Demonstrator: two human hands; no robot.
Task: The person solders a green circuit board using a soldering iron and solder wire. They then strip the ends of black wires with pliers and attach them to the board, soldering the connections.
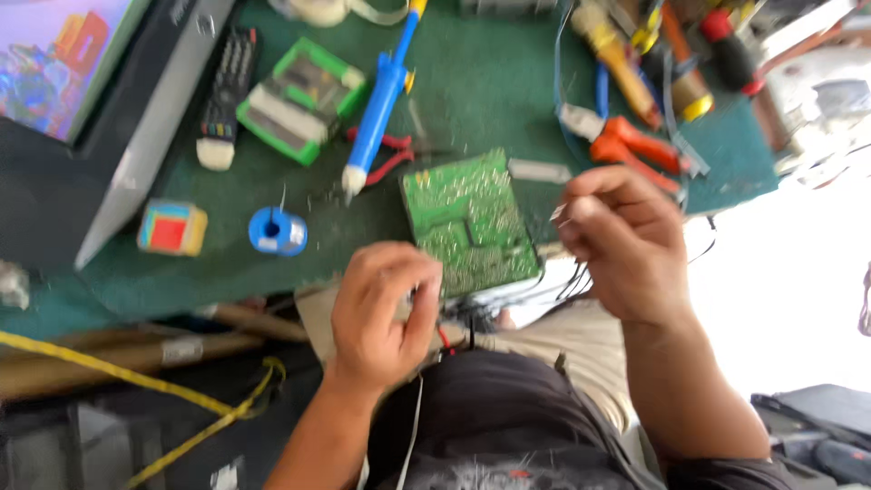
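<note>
The green circuit board sits at the near edge of the green work mat, solder side up, tilted so its far corner points to about 12 o'clock. The left hand is at the board's 7 o'clock corner, fingers curled over the edge and gripping it. The right hand is at the board's 3 o'clock side, thumb and forefinger pinched together near a small pale object; motion blur hides what it is, so I cannot tell whether the pinch holds a part or a wire. Dark wires trail from under the board toward 5 o'clock.

In my judgement, doing this well calls for a steady board: the left hand should press the corner flat and stay clear of the solder joints. The right hand's pinch should work close to the edge, with the wrist resting on the mat's rim.

Around the board: a blue desoldering pump at 11 o'clock with its tip near the board, red-handled cutters under it, a blue solder spool at 9 o'clock, orange pliers at 2 o'clock, and a green-framed meter further out at 10 o'clock. The pump tip lies close enough to be knocked by a careless elbow.
</note>
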